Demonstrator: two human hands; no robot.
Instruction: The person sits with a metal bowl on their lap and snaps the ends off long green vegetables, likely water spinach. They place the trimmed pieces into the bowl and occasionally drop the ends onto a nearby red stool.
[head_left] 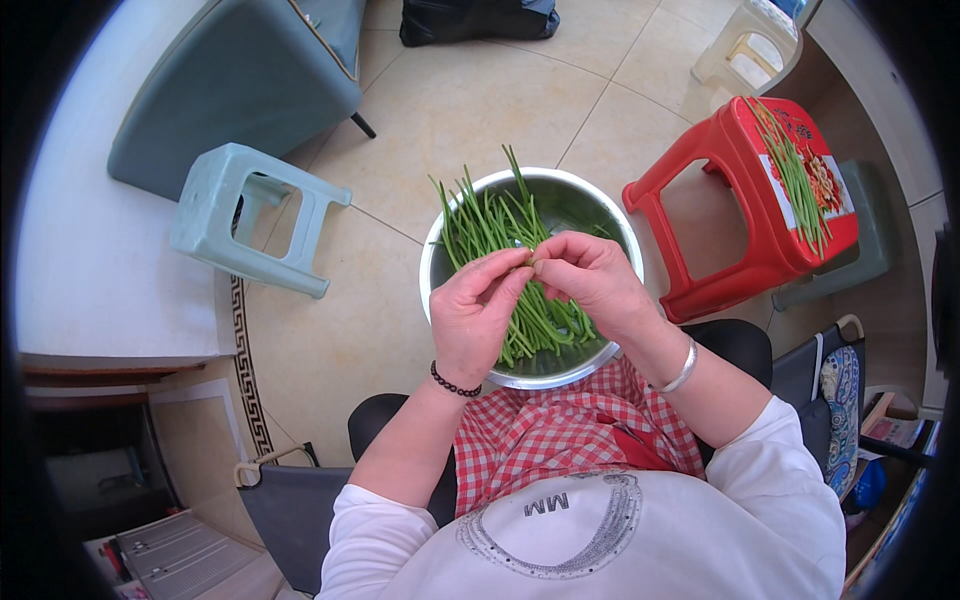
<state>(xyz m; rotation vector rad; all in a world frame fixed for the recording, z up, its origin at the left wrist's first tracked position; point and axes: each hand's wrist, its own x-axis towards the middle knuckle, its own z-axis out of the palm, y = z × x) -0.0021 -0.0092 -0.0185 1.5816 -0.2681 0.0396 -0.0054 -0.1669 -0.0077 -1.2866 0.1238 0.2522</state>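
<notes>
Over a round steel basin [632, 250], my left hand [478, 300] and my right hand [592, 278] meet with their fingertips pinched together. Between them is a small greenish bit, apparently the end of a garlic scape [531, 258]; most of it is hidden by the fingers. A heap of long green garlic scapes [478, 225] lies in the basin under my hands, with several tips sticking out past the far rim. More garlic scapes [796, 185] rest in a loose bundle on a red plastic stool [700, 215] to the right.
A pale blue-green stool [262, 215] stands to the left, below a blue-grey upholstered seat [240, 100]. Behind the red stool is another greenish stool [868, 225]. A black bag [478, 22] lies on the tiled floor [470, 100] at the far side. My lap has a red checked apron [560, 425].
</notes>
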